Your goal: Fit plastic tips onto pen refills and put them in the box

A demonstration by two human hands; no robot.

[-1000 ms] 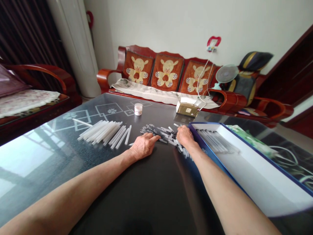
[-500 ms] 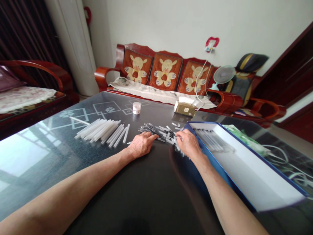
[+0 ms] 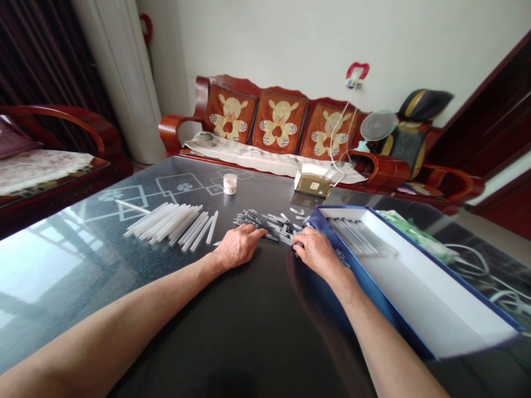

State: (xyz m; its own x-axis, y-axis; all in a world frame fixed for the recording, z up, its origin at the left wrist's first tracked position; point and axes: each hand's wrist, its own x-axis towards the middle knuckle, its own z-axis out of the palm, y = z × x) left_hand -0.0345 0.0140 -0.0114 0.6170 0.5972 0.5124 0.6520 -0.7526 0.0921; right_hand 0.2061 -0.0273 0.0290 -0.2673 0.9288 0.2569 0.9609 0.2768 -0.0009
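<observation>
My left hand (image 3: pixel 239 245) rests on the dark table with its fingers curled and the index finger reaching to the near edge of a pile of black-tipped pen refills (image 3: pixel 271 224). A thin whitish tip (image 3: pixel 217 243) pokes out beside its wrist side; whether it is held I cannot tell. At the pile's right end, by small loose pen caps (image 3: pixel 296 211), my right hand (image 3: pixel 316 250) has its fingers bent together and down; what they pinch is hidden. Left of the hands lies a heap of white pen barrels (image 3: pixel 166 222).
Close to my right forearm stands a blue open box (image 3: pixel 415 287) with a row of pens (image 3: pixel 365 237) inside. Beyond are a small round tub (image 3: pixel 230 184) and a tissue box (image 3: pixel 312 184). A green packet (image 3: pixel 417 235) and white cable (image 3: pixel 473 260) lie past the box.
My right hand has slid a little left and toward me, coming away from the box's edge and over the small caps. The left hand has stayed almost in place.
</observation>
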